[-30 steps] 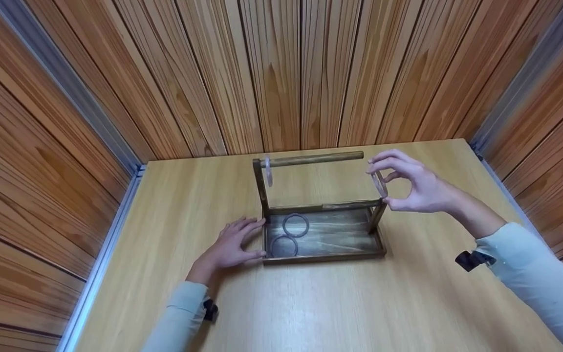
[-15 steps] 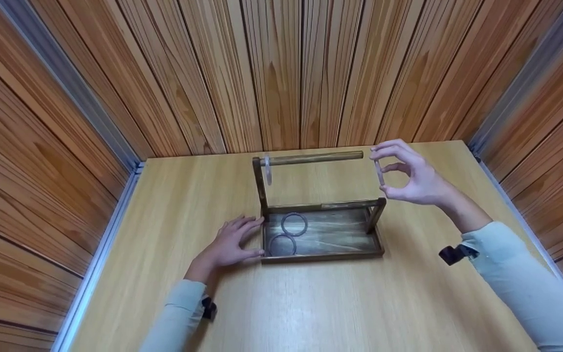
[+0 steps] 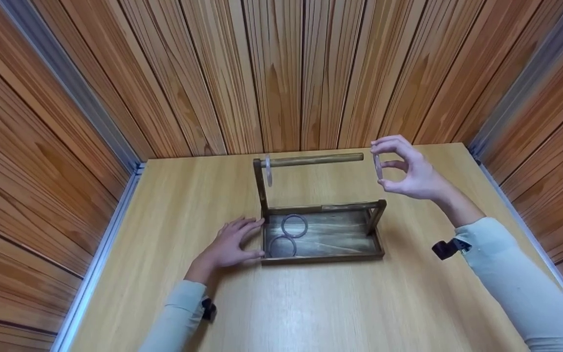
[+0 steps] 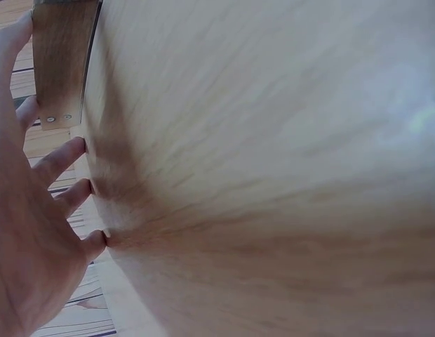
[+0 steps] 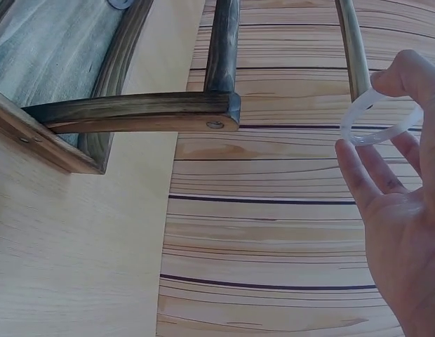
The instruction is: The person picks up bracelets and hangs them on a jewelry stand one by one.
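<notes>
The right hand (image 3: 411, 171) pinched a pale, translucent-looking ring (image 3: 378, 166) between thumb and fingertips, holding it edge-on to the head camera, just off the free end of the upper rod (image 3: 315, 159) on a dark wooden stand; in the head view a gap showed between them. The left hand (image 3: 235, 244) was spread, its fingertips at the end of the stand's tray (image 3: 323, 260). A hung ring (image 3: 269, 176) encircled the rod near its upright (image 3: 261, 188), while two loose rings, the upper one (image 3: 307, 226) and the lower one (image 3: 295, 246), lay in the tray. The held ring was probably light, stiff and smooth, perhaps plastic or glass, so it might slip or chip if dropped; gripping the outer rim at opposite edges looked best, leaving its hole unobstructed. No brand, label or writing could be read anywhere.
</notes>
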Tool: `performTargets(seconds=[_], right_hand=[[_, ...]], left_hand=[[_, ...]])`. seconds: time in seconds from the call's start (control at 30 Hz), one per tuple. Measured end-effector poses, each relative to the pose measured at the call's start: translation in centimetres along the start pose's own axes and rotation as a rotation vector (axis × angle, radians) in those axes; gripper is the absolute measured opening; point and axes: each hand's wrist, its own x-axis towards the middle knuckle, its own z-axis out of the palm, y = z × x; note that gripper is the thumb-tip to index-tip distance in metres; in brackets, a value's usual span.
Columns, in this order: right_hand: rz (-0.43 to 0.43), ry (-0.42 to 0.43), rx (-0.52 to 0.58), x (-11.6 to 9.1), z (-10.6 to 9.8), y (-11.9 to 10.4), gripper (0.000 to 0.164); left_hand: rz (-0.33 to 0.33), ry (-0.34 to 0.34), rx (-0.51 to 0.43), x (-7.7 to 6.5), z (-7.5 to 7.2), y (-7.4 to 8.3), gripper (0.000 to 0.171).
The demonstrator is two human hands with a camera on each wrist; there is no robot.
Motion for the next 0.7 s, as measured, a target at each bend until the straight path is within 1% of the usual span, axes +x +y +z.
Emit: performTargets(seconds=[0.2, 0.4, 0.7], right_hand=[[0.033, 0.005, -0.016, 0.4, 0.0, 0.4, 0.071], [0.057, 0.007, -0.029, 0.7, 0.1, 0.6, 0.068], [0.054, 0.012, -0.017, 1.7, 0.6, 0.6, 0.069]], left_hand=[[-0.006, -0.005, -0.001, 0.0, 0.1, -0.1, 0.092], [0.004, -0.004, 0.002, 0.0, 0.1, -0.1, 0.091], [-0.010, -0.007, -0.014, 0.0, 0.0, 0.0, 0.091]])
